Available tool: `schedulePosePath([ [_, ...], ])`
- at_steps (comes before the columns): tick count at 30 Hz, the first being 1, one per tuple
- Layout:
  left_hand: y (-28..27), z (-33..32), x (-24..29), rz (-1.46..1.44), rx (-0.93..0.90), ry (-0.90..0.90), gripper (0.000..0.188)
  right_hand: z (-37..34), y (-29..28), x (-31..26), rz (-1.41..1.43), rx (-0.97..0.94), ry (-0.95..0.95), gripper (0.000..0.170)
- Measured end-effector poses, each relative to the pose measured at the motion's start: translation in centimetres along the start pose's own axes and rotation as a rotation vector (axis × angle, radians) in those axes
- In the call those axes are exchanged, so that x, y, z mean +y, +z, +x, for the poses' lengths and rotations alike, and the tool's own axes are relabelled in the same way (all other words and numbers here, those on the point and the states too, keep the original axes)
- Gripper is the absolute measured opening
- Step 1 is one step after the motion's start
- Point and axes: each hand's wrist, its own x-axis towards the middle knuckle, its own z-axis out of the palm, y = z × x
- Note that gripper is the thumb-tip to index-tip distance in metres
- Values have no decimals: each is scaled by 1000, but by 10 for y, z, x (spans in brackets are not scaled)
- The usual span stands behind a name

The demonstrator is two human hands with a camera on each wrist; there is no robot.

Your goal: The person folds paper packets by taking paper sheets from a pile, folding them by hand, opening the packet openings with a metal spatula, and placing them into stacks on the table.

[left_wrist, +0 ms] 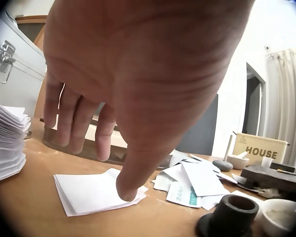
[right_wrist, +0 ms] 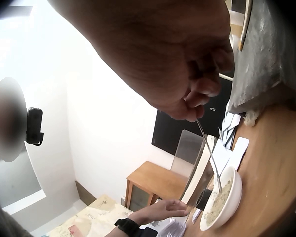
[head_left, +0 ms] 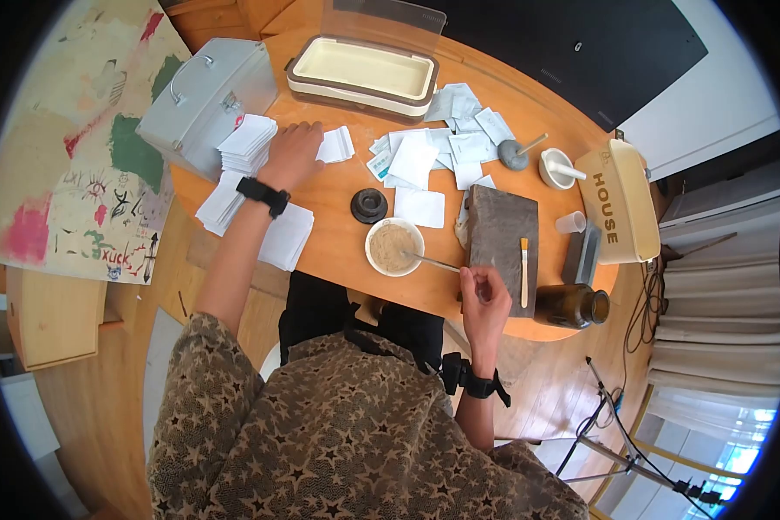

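My right hand (head_left: pixel 485 299) pinches the end of a thin metal rod (right_wrist: pixel 210 153) between thumb and fingers. The rod slants down into a white bowl (head_left: pixel 373 259) of beige, grainy powder (head_left: pixel 392 248), where its far tip is hidden. On the other side, my left hand (head_left: pixel 293 156) reaches over the table with its fingers extended. In the left wrist view its thumb (left_wrist: pixel 127 187) overlaps a small pile of folded white paper (left_wrist: pixel 89 190). A tall stack of folded white papers (head_left: pixel 248 143) stands right beside this hand, with more sheets (head_left: pixel 286 236) spread nearer the body.
A black ring-shaped stand (head_left: pixel 369 205) sits behind the bowl. Paper packets (head_left: pixel 416 160) lie scattered farther back, near a cream tray (head_left: pixel 364 74). To the right are a dark slab (head_left: pixel 503 230) bearing a brush (head_left: pixel 524 273), a brown jar (head_left: pixel 572 306), and a mortar (head_left: pixel 556 169). A metal case (head_left: pixel 206 100) stands left.
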Motion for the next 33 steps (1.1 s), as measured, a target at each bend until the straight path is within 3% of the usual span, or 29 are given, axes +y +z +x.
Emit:
schedulePosePath([
  [4,15,19,-5,86,-129,-23,54,-1,-1,1,16,11,53,17],
  [7,16,22,-4,99,-167,-14,64,-1,-3,1,-3,17,42,17],
  [13,20,27,-4,114,-221,-38,67,0,-3,1,-7,17,33,17],
  [16,25,27,-6,123,-178,-47,59,0,-3,3,-5,16,34,17],
  [26,30,30,-8,146,-166,-45,60,0,-4,1,-9,16,44,17],
  [33,-2,12,15,109,-65,8,62,0,-5,2,59,25,28,17],
])
